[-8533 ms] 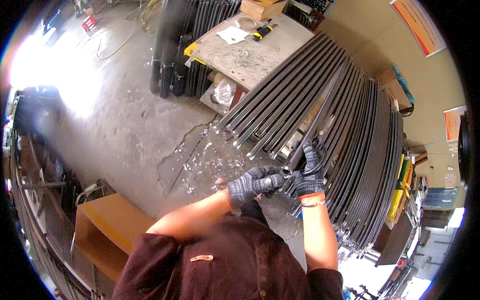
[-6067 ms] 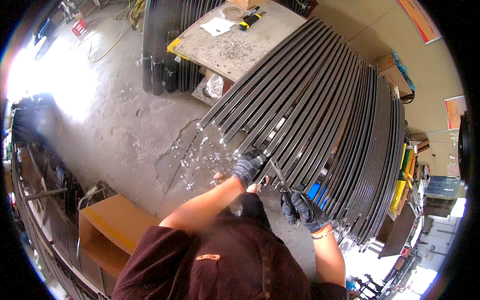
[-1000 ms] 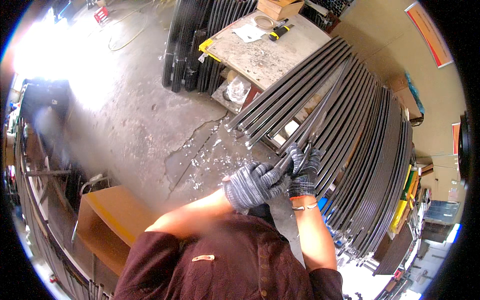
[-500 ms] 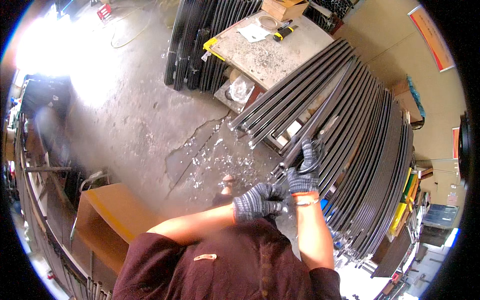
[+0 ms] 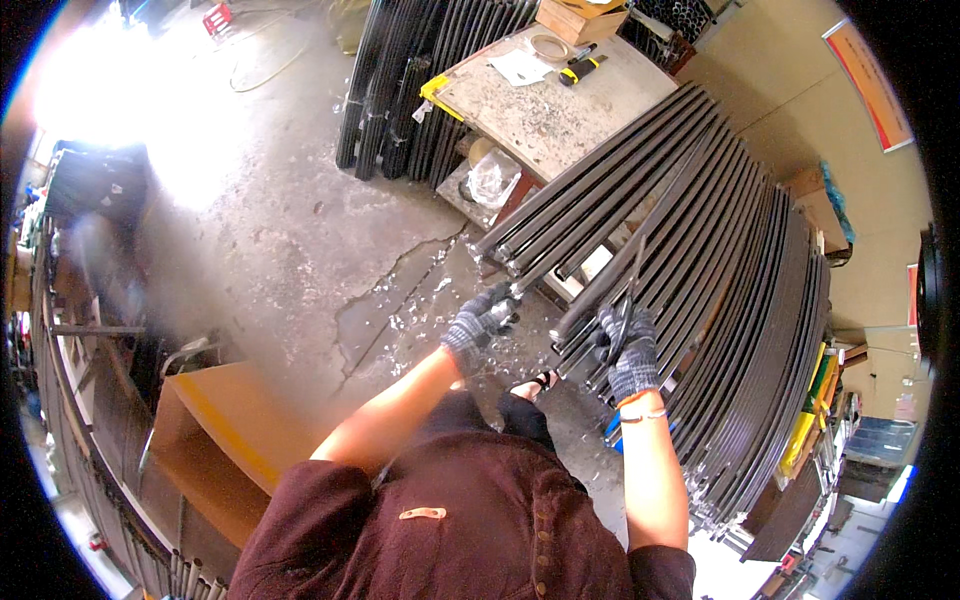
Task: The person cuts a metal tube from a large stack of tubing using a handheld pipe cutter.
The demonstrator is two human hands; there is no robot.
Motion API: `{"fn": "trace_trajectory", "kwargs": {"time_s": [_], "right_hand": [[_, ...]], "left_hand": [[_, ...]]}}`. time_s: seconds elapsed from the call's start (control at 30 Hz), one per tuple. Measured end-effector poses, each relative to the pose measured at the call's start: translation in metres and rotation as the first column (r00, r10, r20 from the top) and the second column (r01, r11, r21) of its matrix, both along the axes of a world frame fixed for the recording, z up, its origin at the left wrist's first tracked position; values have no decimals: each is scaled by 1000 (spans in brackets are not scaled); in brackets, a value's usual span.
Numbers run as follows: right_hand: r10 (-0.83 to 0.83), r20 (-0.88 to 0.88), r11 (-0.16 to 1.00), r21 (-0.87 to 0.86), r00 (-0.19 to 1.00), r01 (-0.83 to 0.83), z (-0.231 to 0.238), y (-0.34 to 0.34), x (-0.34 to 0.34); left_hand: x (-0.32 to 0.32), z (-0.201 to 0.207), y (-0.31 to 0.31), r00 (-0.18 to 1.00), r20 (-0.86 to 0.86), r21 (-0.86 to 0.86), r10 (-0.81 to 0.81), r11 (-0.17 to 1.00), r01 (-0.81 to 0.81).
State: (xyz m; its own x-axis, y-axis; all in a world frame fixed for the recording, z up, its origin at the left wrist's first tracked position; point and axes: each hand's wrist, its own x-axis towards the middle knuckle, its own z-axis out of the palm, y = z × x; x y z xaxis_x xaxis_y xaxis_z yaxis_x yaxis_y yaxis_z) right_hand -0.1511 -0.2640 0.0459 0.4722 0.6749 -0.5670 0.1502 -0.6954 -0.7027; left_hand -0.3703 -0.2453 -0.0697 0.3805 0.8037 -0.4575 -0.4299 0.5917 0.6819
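Observation:
My left hand [image 5: 482, 320], in a grey knitted glove, is closed at the near end of a dark metal tube [image 5: 545, 272]. Whitish clear film shows at its fingertips. The gloved right hand [image 5: 630, 348] grips a slim dark tool [image 5: 637, 268] whose thin pointed end sticks up over the tubes; its kind is unclear. Beneath and beside that hand, many long dark tubes [image 5: 720, 300] lie side by side in a slanting row. A gap separates a smaller group of tubes [image 5: 600, 175] on the left, with film at their near ends.
A worktable [image 5: 540, 110] at the back carries a yellow-black utility knife [image 5: 580, 70], a tape roll [image 5: 549, 47] and a box [image 5: 580, 20]. More tubes [image 5: 400, 100] stand left of it. Film scraps [image 5: 400, 322] litter the floor. An open carton [image 5: 215, 440] stands at lower left.
My left hand has moved forward from near my body to the tube end. The right hand has shifted slightly back and right, and a tube lying askew across the row now lies along it.

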Motion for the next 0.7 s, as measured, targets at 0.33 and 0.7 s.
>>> {"fn": "trace_trajectory", "kwargs": {"time_s": [0.33, 0.7], "right_hand": [[410, -604, 909, 329, 683, -255, 10, -89, -19], [474, -494, 867, 119, 729, -483, 44, -63, -43]], "left_hand": [[19, 0, 16, 994, 91, -42, -53, 997, 57], [29, -2, 20, 995, 103, -108, -5, 994, 16]]}}
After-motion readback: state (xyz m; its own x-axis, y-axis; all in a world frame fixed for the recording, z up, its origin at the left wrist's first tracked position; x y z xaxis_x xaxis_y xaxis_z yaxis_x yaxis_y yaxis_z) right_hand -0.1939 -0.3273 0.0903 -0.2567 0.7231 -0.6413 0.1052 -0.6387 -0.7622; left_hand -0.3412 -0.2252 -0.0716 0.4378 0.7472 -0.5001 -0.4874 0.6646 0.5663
